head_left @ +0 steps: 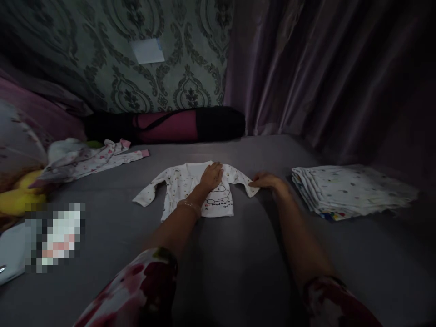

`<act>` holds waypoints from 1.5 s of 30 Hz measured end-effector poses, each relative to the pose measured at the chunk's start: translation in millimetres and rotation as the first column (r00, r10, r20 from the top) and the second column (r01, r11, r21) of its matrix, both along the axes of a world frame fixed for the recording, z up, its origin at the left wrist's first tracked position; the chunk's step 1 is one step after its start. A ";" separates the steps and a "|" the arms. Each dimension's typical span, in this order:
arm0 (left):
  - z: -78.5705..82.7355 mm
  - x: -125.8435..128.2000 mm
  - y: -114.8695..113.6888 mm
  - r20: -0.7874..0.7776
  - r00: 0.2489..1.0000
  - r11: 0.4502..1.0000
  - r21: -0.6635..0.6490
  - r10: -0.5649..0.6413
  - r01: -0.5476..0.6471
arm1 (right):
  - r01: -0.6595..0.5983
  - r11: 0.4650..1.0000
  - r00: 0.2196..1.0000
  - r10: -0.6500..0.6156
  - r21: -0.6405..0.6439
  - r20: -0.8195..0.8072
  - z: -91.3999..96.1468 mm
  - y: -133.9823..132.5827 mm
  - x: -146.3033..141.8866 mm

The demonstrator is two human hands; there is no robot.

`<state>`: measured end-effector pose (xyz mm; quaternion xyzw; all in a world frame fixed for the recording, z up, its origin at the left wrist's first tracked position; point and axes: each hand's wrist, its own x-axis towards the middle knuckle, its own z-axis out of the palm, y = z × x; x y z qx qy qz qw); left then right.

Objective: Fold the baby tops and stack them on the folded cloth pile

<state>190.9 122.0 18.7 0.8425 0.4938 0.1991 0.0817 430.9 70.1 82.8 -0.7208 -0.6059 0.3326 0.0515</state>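
Observation:
A small white baby shirt [177,186] with long sleeves lies spread on the grey sheet [238,263], its neckline away from me. It carries tiny dark prints and a cartoon animal with lettering on the chest. My left hand [212,176] rests flat on the upper chest near the shoulder, fingers stretched out; a thin bracelet circles that wrist. Out to the right, my right hand [267,180] pinches the edge of the sleeve [243,178] near its cuff. The other sleeve [146,193] stretches out to the left, untouched.
A stack of folded white printed cloths [350,188] stands at the right. Rumpled pink-and-white baby clothing [102,161] lies at the left, near a yellow plush-looking thing [23,195] and a pale phone-like object [15,250]. A long black-and-pink bag [166,126] lines the wall; curtains [272,68] hang right.

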 end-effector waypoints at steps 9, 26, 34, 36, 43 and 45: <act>0.4 1.4 -2.3 -0.006 1.000 1.000 -0.003 0.031 -0.031 | 0.388 0.853 0.871 -0.216 0.348 -0.441 -15.3 8.5 21.2; 4.4 3.7 -3.3 -0.099 0.995 0.999 -0.027 0.032 -0.035 | -0.106 0.819 0.934 -0.111 0.563 0.338 -22.7 -4.9 -13.2; 2.2 5.6 -3.7 -0.100 0.995 0.999 -0.045 0.021 -0.026 | -0.423 0.802 0.891 0.284 0.423 0.353 -42.3 -3.2 -73.4; 2.2 5.8 -2.3 -0.056 0.998 0.998 -0.068 0.012 -0.016 | -0.428 0.818 0.880 0.281 0.384 0.383 -48.7 -1.9 -72.5; 18.1 -20.3 -2.6 0.351 0.933 0.980 -0.200 0.077 -0.006 | -0.444 0.822 0.854 0.269 0.355 0.445 -47.7 0.4 -70.1; 27.4 -49.8 -6.3 0.430 0.892 0.981 -0.185 0.139 -0.064 | -0.442 0.828 0.856 0.274 0.345 0.438 -46.5 0.5 -71.0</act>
